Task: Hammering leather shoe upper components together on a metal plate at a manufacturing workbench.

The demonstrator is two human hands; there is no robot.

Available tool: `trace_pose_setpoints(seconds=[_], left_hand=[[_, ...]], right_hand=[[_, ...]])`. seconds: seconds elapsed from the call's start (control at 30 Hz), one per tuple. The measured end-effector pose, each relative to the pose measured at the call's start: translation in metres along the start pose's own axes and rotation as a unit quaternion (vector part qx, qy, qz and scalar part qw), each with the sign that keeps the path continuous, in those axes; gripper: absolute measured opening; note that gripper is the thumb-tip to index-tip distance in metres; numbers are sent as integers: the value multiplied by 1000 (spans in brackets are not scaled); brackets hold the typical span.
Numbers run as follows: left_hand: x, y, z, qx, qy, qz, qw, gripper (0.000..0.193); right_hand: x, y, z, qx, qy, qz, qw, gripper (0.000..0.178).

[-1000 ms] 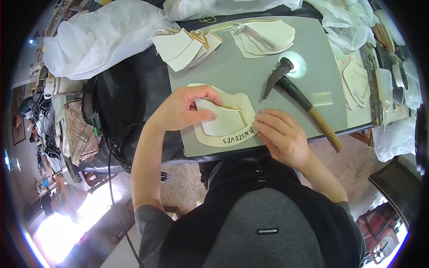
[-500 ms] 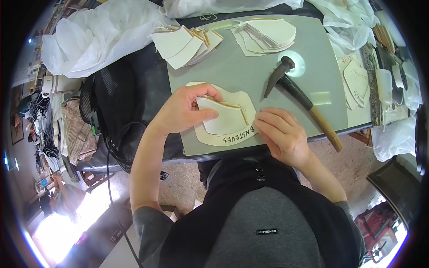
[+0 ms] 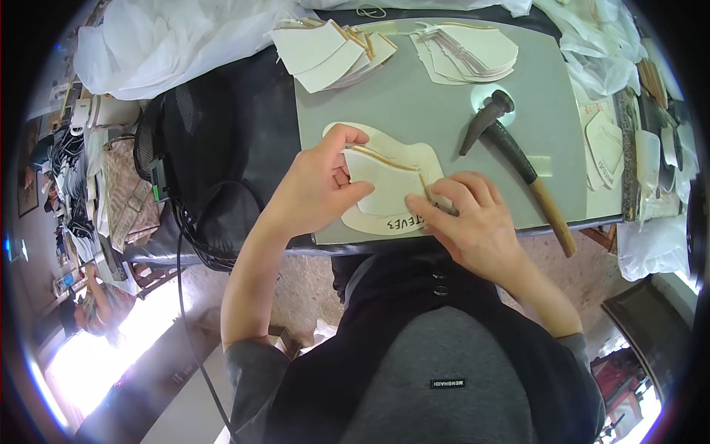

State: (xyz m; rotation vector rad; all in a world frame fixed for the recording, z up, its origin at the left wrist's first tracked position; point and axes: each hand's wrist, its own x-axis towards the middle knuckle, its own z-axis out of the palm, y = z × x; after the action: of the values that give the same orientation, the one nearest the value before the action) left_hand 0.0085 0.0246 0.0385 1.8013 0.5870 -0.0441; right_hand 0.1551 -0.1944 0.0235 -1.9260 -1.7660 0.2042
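A white shoe-part-like cut piece [image 3: 381, 185] with tan strips along its far and right edges lies over a larger cream template [image 3: 407, 148] with dark lettering. My left hand [image 3: 325, 181] is closed on the piece's left end, thumb on top and forefinger along the far edge. At the lower right corner, my right hand [image 3: 477, 218] pinches the edge between thumb and forefinger, by the end of the short tan strip. The right fingers partly hide that corner and the lettering. Both pieces rest on a grey board [image 3: 414, 103].
To the right lies a hammer [image 3: 521, 159] with a dark head and wooden handle end. Stacks of white pieces [image 3: 318, 59] and more white pieces [image 3: 473, 55] sit at the far side. A black mesh bag [image 3: 200, 140], cables and white plastic sheeting [image 3: 170, 44] are left.
My right hand has moved in from the template's right side onto the piece's corner and now pinches it. My left hand keeps its hold. The view has shifted slightly.
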Motion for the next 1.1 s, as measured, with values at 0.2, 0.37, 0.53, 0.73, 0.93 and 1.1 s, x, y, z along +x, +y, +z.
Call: trace_pose_setpoints(seconds=[0.2, 0.37, 0.53, 0.73, 0.93, 1.1], left_hand=[[-13, 15, 19, 124, 21, -49, 991, 39], [-29, 9, 47, 120, 114, 21, 986, 35], [-29, 19, 42, 149, 78, -49, 985, 34], [-22, 16, 39, 282, 101, 82, 951, 35], [-16, 9, 55, 239, 185, 97, 948, 23], [-10, 2, 64, 216, 227, 122, 942, 15]], right_hand=[[0, 10, -9, -9, -36, -21, 999, 46], [18, 24, -27, -35, -72, -86, 993, 45], [14, 8, -31, -49, -67, -62, 995, 43], [21, 11, -23, -37, -78, -32, 996, 46], [27, 8, -18, -81, -78, -34, 993, 46], [30, 14, -18, -87, -80, -48, 992, 44]])
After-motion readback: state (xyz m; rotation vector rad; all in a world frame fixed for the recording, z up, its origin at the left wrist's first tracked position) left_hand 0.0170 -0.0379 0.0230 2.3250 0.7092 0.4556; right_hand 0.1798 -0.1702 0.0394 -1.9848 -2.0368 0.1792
